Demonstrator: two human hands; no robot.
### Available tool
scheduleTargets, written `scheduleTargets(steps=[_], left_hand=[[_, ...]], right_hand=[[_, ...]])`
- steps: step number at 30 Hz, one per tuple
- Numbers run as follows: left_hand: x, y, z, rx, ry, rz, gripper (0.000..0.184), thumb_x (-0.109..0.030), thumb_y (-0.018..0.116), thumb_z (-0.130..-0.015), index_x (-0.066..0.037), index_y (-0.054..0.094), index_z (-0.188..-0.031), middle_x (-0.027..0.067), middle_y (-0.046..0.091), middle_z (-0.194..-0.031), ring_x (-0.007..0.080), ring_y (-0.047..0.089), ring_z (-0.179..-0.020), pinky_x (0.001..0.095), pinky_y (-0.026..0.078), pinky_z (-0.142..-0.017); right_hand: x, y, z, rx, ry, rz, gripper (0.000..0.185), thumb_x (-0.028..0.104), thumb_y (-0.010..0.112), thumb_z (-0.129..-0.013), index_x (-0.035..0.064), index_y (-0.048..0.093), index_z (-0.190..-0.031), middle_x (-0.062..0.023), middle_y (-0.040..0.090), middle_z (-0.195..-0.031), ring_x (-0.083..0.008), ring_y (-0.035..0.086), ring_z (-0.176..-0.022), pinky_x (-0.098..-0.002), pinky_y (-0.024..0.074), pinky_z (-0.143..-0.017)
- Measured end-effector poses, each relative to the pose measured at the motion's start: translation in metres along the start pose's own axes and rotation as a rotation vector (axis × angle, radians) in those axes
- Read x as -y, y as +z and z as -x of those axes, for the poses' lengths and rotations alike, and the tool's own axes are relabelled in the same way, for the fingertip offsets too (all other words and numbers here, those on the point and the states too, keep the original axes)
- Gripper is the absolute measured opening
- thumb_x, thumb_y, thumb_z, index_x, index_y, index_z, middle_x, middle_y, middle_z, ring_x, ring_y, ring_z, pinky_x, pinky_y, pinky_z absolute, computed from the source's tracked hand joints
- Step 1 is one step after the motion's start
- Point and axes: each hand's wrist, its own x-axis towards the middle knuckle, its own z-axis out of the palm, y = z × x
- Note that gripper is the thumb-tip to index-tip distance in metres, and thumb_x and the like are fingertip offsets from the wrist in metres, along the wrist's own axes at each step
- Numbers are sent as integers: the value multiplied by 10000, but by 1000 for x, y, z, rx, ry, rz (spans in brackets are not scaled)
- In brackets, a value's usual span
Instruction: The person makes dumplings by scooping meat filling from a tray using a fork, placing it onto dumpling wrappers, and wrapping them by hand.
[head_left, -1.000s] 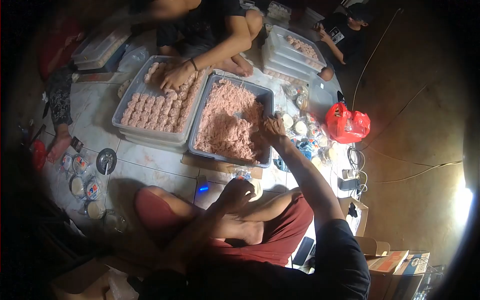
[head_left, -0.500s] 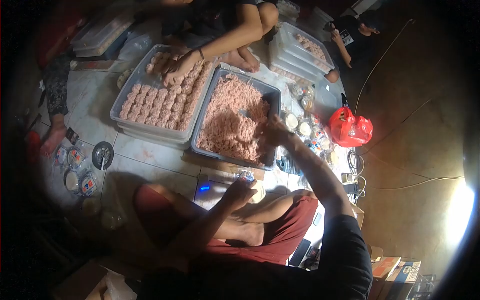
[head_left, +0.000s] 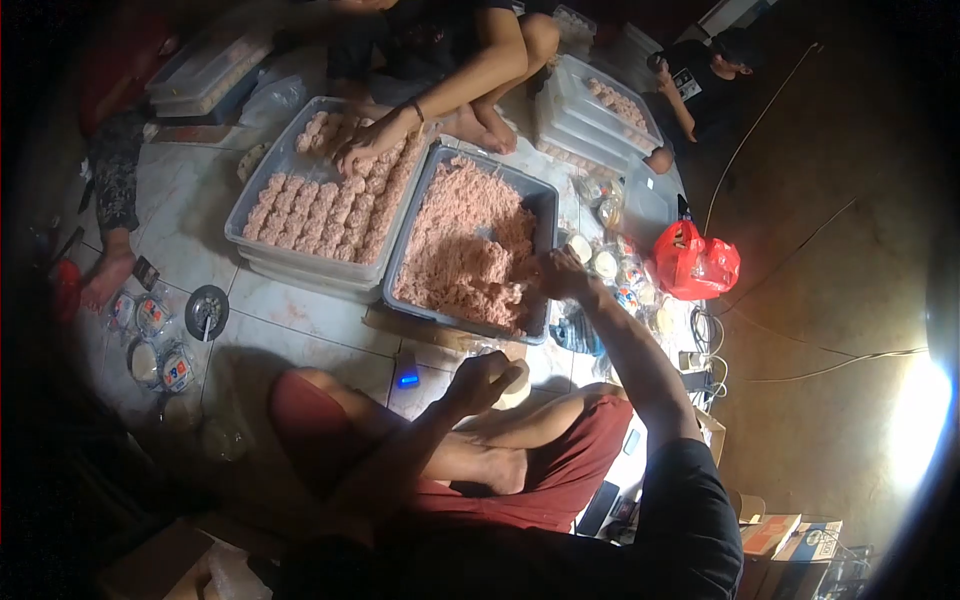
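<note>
A deep grey tub (head_left: pixel 388 285) holds pink ground-meat filling (head_left: pixel 460 225). My right hand (head_left: pixel 563 273) is at the tub's right rim, its fingers curled toward the filling; what they grip is in shadow. In front of the tub, my left hand (head_left: pixel 482 384) is raised above my crossed legs with fingers curled and thumb pressed over. A pale round stack (head_left: pixel 516 388), like dumpling wrappers, shows beside its thumb. I cannot make out whether the hand holds part of it.
A co-worker's hand (head_left: pixel 368 142) reaches into a clear tray (head_left: pixel 232 220) of shaped meat balls. Packs of round wrappers (head_left: pixel 606 263) and a red plastic bag (head_left: pixel 697 262) lie right. Stacked boxes (head_left: pixel 560 125) stand behind; an ashtray (head_left: pixel 207 313) and more packs (head_left: pixel 176 372) are left.
The labelled pack at my left fingers no longer shows, and that hand has turned slightly. My right hand remains by the tub's right rim. The co-worker's hand has shifted slightly right.
</note>
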Motion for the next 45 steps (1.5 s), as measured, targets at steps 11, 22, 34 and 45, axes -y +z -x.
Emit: scheduleTargets(steps=[11, 22, 34, 45], left_hand=[[11, -5, 1, 24, -97, 165, 385, -402, 625, -938, -37, 670, -1052, 170, 668, -959, 323, 665, -939, 388, 521, -842], [31, 0, -8, 80, 160, -159, 243, -260, 735, -807, -44, 707, -915, 163, 680, -911, 288, 661, -874, 394, 531, -774], [-22, -53, -20, -176, -465, 1472, 601, -567, 477, -992, -20, 551, -1229, 167, 613, -1291, 283, 581, -1205, 437, 444, -1063], [-121, -61, -32, -302, -103, 1770, 865, -714, 442, -923, 32, 508, -1356, 223, 497, -1452, 340, 434, -1367, 485, 295, -1163]], right_hand=[[18, 5, -4, -525, -59, 84, 246, 258, 557, -916, 51, 607, -1040, -180, 676, -930, -342, 678, -906, -649, 405, -1004], [57, -12, -1, -517, 188, -190, 276, 265, 547, -855, 72, 658, -1019, -174, 689, -880, -362, 668, -923, -587, 388, -991], [67, -106, 117, -553, 33, -898, 136, 118, 669, -895, 29, 676, -997, -160, 635, -838, -305, 641, -729, -391, 495, -660], [174, -41, 158, -1236, 171, -793, 311, -60, 631, -736, 1, 647, -1041, -194, 603, -982, -368, 622, -886, -436, 536, -735]])
